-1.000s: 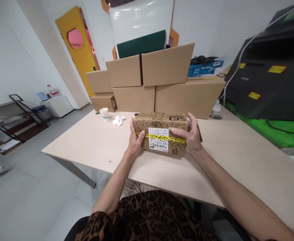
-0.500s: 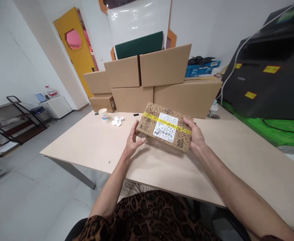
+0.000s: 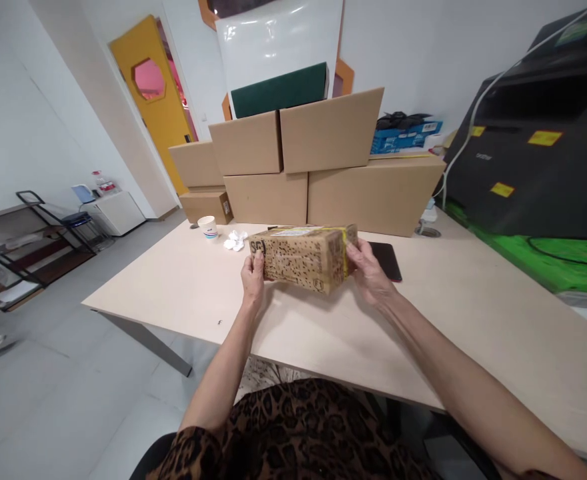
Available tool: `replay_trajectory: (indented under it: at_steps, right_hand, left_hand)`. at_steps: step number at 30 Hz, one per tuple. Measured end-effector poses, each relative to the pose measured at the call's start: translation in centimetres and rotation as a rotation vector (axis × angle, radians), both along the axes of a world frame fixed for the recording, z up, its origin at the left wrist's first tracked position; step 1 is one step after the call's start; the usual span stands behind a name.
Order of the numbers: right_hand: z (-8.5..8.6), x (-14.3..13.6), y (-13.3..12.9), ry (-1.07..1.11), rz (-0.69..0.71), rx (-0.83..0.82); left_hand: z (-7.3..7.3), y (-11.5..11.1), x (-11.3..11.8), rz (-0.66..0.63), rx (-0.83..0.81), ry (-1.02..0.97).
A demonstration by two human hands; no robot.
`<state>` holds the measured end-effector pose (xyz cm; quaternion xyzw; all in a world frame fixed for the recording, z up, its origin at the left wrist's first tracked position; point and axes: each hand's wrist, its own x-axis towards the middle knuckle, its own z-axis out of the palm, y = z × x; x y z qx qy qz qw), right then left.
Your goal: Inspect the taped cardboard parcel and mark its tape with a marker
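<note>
A speckled brown cardboard box (image 3: 296,261) with yellow tape and a white label on top is held above the table, one long side facing me. My left hand (image 3: 253,277) grips its left end, thumb on the near face. At the right end, my right hand (image 3: 371,270) is closed on the box by the yellow tape, with its far fingers hidden. Just beyond the right hand lies a dark flat phone-like slab (image 3: 387,261), partly covered by that hand.
Several large cardboard boxes (image 3: 266,199) are stacked along the table's back. A paper cup (image 3: 207,227) and crumpled white tissue (image 3: 235,241) sit at the left. A big black printer (image 3: 538,153) stands at the right. The pale table (image 3: 173,293) ends close to my lap.
The box has been tipped so its long side faces me and its label lies nearly edge-on. My left hand now grips it. The dark slab has come into view at the right.
</note>
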<state>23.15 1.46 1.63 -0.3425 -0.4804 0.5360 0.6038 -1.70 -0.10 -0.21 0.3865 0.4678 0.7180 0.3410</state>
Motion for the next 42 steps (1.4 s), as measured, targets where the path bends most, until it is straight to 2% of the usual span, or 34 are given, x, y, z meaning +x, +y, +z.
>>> replay_trajectory:
  at_steps: [6, 10, 13, 16, 19, 24, 26, 30, 33, 36, 39, 42]
  right_hand:
    - [-1.0, 0.6, 1.2, -0.221, -0.039, 0.271]
    - [-0.9, 1.8, 1.5, -0.32, 0.085, 0.301]
    - [-0.7, 2.4, 1.5, -0.331, 0.046, 0.314]
    - [-0.6, 3.1, 1.7, -0.322, 0.003, 0.387]
    - [-0.6, 3.5, 1.8, -0.199, 0.022, 0.429]
    - [-0.2, 3.6, 1.5, 0.007, 0.093, 0.343]
    - [-0.1, 3.4, 1.4, 0.022, 0.102, 0.328]
    - [-0.2, 3.0, 1.2, -0.041, 0.087, 0.325]
    - [-0.3, 2.8, 1.0, -0.127, 0.109, 0.334]
    - [-0.3, 2.5, 0.5, -0.184, 0.142, 0.344]
    - [0.1, 2.2, -0.2, -0.229, 0.15, 0.36]
    - [0.7, 1.9, -0.7, -0.225, 0.161, 0.361]
  left_hand:
    - [0.1, 0.0, -0.6, 0.032, -0.084, 0.071]
    - [0.0, 0.0, -0.8, 0.042, -0.104, 0.099]
    - [0.0, 0.0, -0.8, 0.011, -0.113, 0.098]
    - [0.1, -0.1, -0.8, -0.055, -0.132, 0.112]
    - [0.2, -0.3, -0.8, -0.162, -0.17, 0.138]
    - [-0.1, -0.3, -1.0, -0.388, -0.269, 0.218]
    - [-0.4, -0.2, -1.0, -0.393, -0.283, 0.303]
    - [-0.7, -0.1, -0.8, -0.22, -0.142, 0.458]
    - [-0.2, -0.5, -0.4, -0.277, 0.097, 0.513]
    - [1.3, -1.7, 0.3, -0.369, 0.318, 0.572]
    - [3.6, -3.3, 1.3, -0.377, 0.473, 0.608]
    - [5.7, -4.7, 2.5, -0.301, 0.513, 0.618]
